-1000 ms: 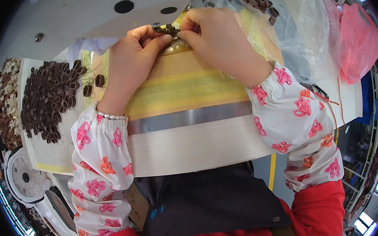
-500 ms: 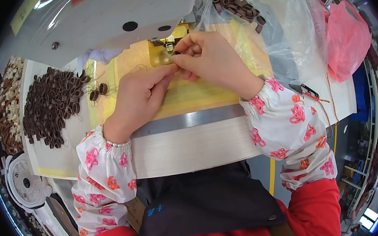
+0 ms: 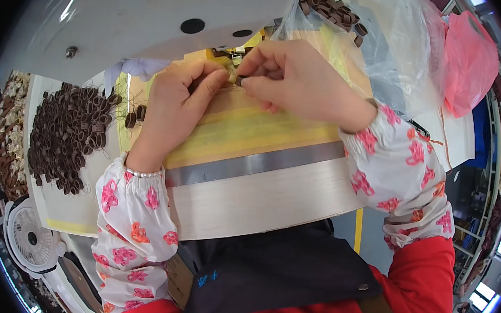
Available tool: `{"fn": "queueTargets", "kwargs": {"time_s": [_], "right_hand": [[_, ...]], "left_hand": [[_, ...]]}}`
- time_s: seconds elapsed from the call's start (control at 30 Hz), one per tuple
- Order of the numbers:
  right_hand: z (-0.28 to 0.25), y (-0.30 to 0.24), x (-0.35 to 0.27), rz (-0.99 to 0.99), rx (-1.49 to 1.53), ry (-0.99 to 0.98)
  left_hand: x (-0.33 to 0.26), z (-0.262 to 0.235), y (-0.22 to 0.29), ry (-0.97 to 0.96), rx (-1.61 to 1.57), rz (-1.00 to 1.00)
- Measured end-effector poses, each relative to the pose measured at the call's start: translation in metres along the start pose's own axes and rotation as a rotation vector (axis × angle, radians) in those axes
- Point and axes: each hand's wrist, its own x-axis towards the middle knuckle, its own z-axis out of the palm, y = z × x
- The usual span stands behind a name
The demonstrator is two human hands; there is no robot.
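My right hand [image 3: 303, 81] pinches a small dark brown fabric loop [image 3: 240, 80] between thumb and fingertips, just in front of the presser foot [image 3: 236, 60] of a sewing machine [image 3: 149, 28]. Beside it on the left, my left hand [image 3: 175, 97] has thumb and forefinger drawn together near the same foot. Whether anything is between those fingers is hidden. Under both hands lies a yellow-taped work surface [image 3: 253, 127]. Left of my left wrist are two separate brown loops [image 3: 131, 120], close to a large pile of such loops [image 3: 69, 136] with loose thread ends.
More brown loops [image 3: 332, 13] sit by a clear plastic bag [image 3: 382, 49] at the back right. A pink bag [image 3: 470, 62] hangs beside it. Thread snips [image 3: 419, 128] lie past my right sleeve. At the lower left stands a white fan [image 3: 29, 236].
My hands have moved apart. The left has drawn left, away from the right hand's fingertips; the right still holds a brown loop. The whole view has shifted slightly.
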Motion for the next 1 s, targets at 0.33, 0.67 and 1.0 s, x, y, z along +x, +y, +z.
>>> {"fn": "queueTargets", "kwargs": {"time_s": [0.33,0.67,1.0], "right_hand": [[0.0,0.014,0.017,-0.152,-0.189,0.161],[0.002,0.033,0.024,-0.56,-0.469,0.421],[0.005,0.026,0.024,-0.545,-0.505,0.429]], "left_hand": [[0.007,0.0,0.016,-0.055,0.038,-0.235],[0.015,0.011,0.01,0.052,-0.036,-0.388],[0.014,0.01,0.003,0.057,-0.027,-0.401]]}}
